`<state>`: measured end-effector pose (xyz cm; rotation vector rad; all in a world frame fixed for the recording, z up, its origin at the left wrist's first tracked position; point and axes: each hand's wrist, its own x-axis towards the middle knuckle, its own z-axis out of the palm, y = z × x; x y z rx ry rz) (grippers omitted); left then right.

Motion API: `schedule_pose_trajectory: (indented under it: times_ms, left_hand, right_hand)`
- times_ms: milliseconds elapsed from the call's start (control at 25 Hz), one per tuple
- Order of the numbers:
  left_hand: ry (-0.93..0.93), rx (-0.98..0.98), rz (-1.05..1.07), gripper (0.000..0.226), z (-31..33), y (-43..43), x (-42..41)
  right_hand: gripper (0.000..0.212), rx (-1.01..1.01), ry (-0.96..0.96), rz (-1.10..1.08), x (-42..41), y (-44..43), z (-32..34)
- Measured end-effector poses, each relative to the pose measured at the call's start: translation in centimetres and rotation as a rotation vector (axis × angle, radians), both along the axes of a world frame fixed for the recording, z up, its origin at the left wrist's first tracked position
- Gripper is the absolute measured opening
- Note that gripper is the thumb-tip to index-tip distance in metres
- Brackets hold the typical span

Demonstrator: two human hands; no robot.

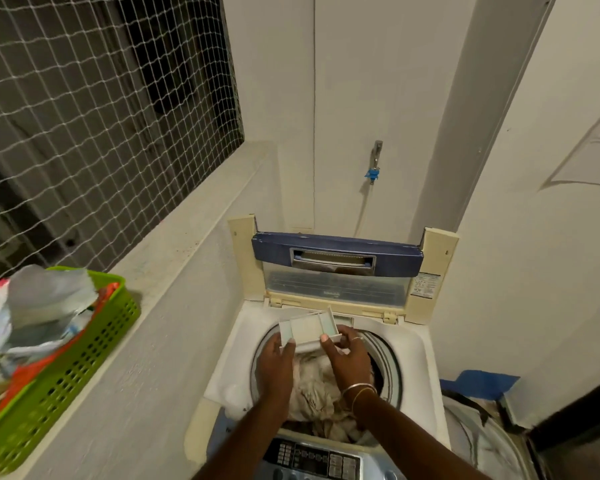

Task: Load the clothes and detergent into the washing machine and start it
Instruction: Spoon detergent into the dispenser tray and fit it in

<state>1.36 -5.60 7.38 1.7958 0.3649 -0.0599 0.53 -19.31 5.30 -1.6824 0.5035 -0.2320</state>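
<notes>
A top-loading washing machine [222,382] stands below me with its blue-edged lid [336,254] folded up against the wall. Pale crumpled clothes [312,393] fill the drum. Both hands hold a white detergent drawer [307,328] with several compartments over the drum's far rim. My left hand [274,362] grips its near left edge with the thumb on top. My right hand [347,355] grips its near right corner. The drawer's slot [343,320] is just behind it. The control panel [312,459] is at the machine's near edge.
A green plastic basket [66,368] holding packets and bags sits on the ledge at left, under a netted window [84,116]. A tap with a blue fitting [374,168] and hose is on the wall behind the machine. A covered object [482,438] stands at right.
</notes>
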Motion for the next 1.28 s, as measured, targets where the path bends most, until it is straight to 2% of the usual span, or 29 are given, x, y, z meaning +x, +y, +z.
schedule_pose_trajectory:
  times_ms: [160, 320, 600, 720, 920, 1280]
  left_hand:
    - [-0.051, -0.044, 0.146, 0.028, 3.1, 1.1, -1.3]
    - [-0.190, -0.022, 0.224, 0.024, 6.1, 2.3, -1.7]
    - [-0.303, 0.096, 0.283, 0.050, 9.6, 6.8, -2.5]
    - [-0.304, 0.149, 0.271, 0.059, 11.2, 9.4, -1.4]
    - [-0.271, 0.169, 0.179, 0.073, 12.7, 12.8, 2.9]
    - [-0.171, 0.175, 0.227, 0.080, 12.4, 17.0, 9.4]
  right_hand:
    - [0.031, -0.025, -0.076, 0.085, 0.7, 1.1, 2.5]
    - [0.035, -0.004, -0.155, 0.138, 2.3, 3.2, 5.6]
    - [0.043, -0.011, -0.223, 0.281, 6.6, 9.3, 10.6]
    - [0.034, 0.003, -0.278, 0.369, 9.1, 12.9, 13.3]
    - [0.042, -0.035, -0.251, 0.420, 14.9, 18.3, 16.0]
    - [0.045, -0.205, -0.155, 0.470, 21.9, 24.7, 15.5]
